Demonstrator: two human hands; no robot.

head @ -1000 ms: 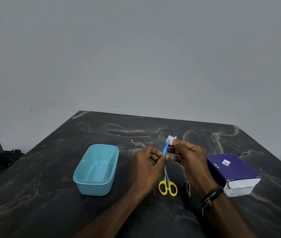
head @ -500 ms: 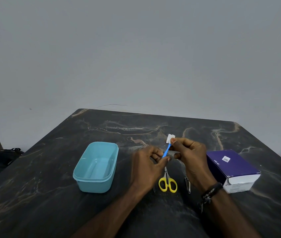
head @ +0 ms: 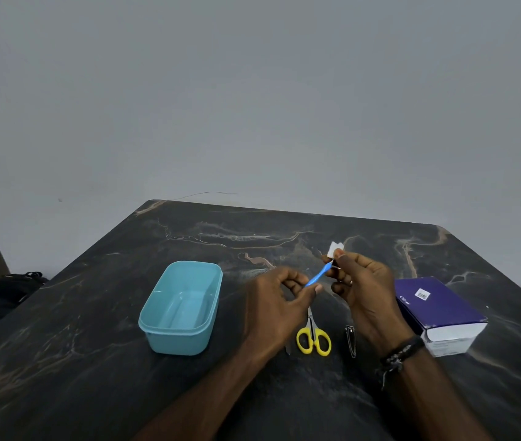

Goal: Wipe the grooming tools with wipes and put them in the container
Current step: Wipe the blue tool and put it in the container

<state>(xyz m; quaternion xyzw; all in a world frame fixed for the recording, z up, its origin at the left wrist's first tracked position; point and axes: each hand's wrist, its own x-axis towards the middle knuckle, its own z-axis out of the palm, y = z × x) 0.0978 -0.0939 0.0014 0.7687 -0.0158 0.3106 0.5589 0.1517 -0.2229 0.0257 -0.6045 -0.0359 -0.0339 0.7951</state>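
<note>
A: Why is the left hand (head: 272, 300) pinching the blue tool (head: 318, 276) by its handle?

B: It's baring the tip, which the right hand (head: 361, 281) is squeezing in a wipe (head: 335, 248); the container (head: 183, 308) is waiting at nine o'clock.

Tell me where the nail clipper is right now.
In the head view, the nail clipper lies on the table, between the yellow scissors and the right wrist.
</note>
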